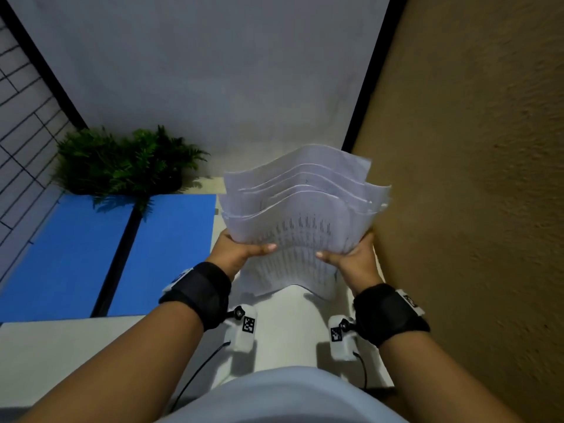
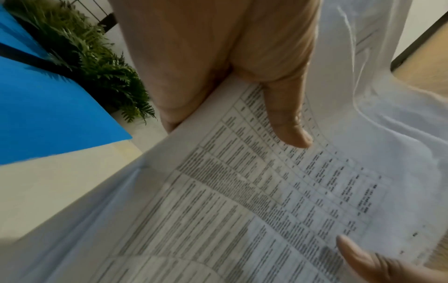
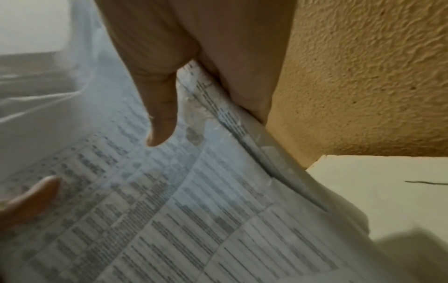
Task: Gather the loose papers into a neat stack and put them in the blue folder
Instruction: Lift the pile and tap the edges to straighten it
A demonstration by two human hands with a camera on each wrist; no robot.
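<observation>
Both hands are up off the white table [image 1: 61, 346] with the whole bunch of white printed paper sheets [image 1: 302, 209] between them. The left hand [image 1: 235, 251] grips the left edge of the sheets, thumb on the printed top page and fingers underneath, and the right hand [image 1: 354, 257] does the same on the right edge. In the left wrist view the left thumb [image 2: 288, 122] lies flat across a table of text, and the right wrist view shows the right thumb [image 3: 160, 118] pressed on the same page. The sheets aren't squared up: they bow upward in the middle and the far edges fan out in staggered waves. The open blue folder [image 1: 164, 254] lies flat on the table just left of the left hand, with a green fern-like plant [image 1: 122, 160] past its far edge. A textured tan wall [image 1: 473, 178] runs close by the right hand.
</observation>
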